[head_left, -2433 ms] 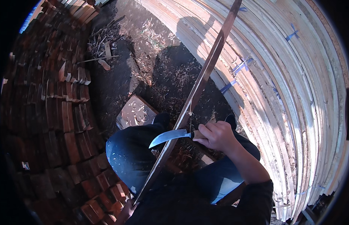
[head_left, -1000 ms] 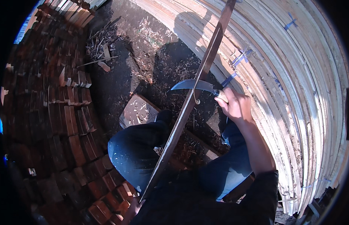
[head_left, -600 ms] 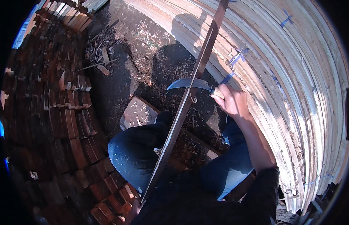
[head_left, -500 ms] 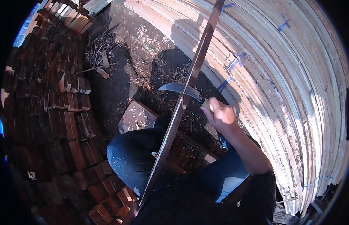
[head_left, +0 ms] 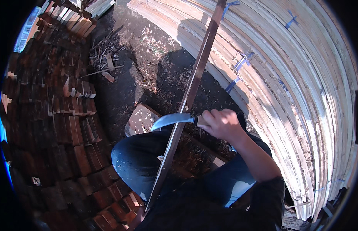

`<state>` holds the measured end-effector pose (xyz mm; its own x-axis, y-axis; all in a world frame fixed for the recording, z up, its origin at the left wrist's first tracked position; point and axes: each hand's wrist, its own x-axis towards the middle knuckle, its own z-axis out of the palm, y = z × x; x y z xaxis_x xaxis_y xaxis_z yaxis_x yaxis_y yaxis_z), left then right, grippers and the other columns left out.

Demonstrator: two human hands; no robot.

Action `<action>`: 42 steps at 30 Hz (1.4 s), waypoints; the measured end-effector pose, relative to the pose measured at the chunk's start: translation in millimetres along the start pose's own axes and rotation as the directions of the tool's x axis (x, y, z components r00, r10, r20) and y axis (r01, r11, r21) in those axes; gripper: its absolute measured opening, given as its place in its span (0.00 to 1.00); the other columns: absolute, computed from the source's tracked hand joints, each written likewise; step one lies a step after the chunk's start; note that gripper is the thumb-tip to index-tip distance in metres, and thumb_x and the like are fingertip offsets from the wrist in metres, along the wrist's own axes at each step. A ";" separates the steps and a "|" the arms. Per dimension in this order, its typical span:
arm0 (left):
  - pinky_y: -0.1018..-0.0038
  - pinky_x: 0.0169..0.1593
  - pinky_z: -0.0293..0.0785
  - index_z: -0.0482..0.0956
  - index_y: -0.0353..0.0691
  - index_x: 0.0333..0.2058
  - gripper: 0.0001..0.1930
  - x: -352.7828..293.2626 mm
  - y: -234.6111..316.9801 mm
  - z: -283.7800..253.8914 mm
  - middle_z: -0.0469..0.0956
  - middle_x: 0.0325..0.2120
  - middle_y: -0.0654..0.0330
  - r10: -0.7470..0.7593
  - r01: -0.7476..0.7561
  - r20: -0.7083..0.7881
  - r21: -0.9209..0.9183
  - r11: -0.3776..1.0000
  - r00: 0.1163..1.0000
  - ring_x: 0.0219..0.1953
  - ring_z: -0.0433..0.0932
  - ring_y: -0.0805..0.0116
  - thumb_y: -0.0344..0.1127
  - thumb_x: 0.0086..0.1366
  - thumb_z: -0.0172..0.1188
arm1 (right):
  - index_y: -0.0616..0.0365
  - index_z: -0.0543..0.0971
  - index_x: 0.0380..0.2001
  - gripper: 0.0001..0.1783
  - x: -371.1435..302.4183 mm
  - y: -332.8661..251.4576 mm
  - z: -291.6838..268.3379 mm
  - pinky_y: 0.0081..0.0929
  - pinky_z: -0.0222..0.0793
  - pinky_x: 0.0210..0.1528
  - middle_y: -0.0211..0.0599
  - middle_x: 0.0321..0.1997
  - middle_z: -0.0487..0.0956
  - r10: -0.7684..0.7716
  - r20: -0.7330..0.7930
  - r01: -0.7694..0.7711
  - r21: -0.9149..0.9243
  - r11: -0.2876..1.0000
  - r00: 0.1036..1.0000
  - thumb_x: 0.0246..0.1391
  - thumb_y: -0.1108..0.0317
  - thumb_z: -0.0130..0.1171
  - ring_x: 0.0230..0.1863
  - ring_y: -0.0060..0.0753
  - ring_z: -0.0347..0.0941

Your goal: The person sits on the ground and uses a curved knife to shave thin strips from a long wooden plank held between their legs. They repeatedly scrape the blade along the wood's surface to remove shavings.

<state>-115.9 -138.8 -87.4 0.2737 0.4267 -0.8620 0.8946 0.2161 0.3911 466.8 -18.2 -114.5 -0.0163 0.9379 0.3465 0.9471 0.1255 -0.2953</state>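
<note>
A long, narrow strip of dark wood (head_left: 200,67) runs from the upper middle down across my lap, with a pale shaved line along its edge. My right hand (head_left: 221,124) is closed round the handle of a curved knife (head_left: 166,121). The blade lies across the strip above my knees and its tip points left. Low at the bottom edge, my left hand (head_left: 139,216) is at the strip's near end and appears closed round it, its fingers mostly hidden by the strip and my dark clothing.
Long pale wooden slats (head_left: 279,88) tied with blue strips lie along the right. Stacked reddish-brown wood blocks (head_left: 77,131) fill the left. Between them, shavings litter the dark ground (head_left: 148,65). A flat wooden block (head_left: 142,117) sits beyond my left knee.
My right hand has drawn the knife toward me along the strip, from beyond the flat block to just above my knees. My left hand stays at the near end.
</note>
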 end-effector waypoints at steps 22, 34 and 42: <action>0.67 0.34 0.71 0.75 0.32 0.43 0.25 -61.4 17.8 -2.8 0.79 0.27 0.56 -0.133 0.148 -0.219 0.055 0.987 0.967 0.31 0.77 0.68 0.53 0.66 0.55 | 0.53 0.73 0.32 0.15 9.4 17.0 -2.0 0.31 0.70 0.16 0.34 0.17 0.75 0.154 -0.119 -0.150 0.042 0.988 0.981 0.52 0.55 0.63 0.16 0.38 0.74; 0.60 0.52 0.74 0.61 0.40 0.61 0.47 -54.2 157.7 -105.7 0.77 0.48 0.45 -0.260 0.332 -0.217 0.445 0.832 0.941 0.47 0.79 0.51 0.55 0.46 0.73 | 0.50 0.77 0.41 0.19 -20.1 -46.9 20.8 0.31 0.67 0.21 0.30 0.17 0.71 -0.236 0.081 0.205 0.284 0.937 0.968 0.48 0.54 0.65 0.17 0.36 0.72; 0.61 0.47 0.62 0.80 0.37 0.37 0.24 35.9 300.4 -81.1 0.72 0.31 0.55 0.675 -0.195 -0.380 0.765 0.613 0.632 0.41 0.70 0.56 0.51 0.50 0.68 | 0.52 0.73 0.33 0.14 -13.1 -48.3 15.5 0.36 0.72 0.22 0.35 0.24 0.76 -0.129 0.028 0.110 0.363 0.925 0.991 0.52 0.55 0.61 0.20 0.41 0.75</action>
<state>134.0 12.7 25.3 0.6427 0.7496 -0.1582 0.7658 -0.6227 0.1607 416.3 -31.6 -118.6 -0.1473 0.9226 0.3565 0.7579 0.3368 -0.5587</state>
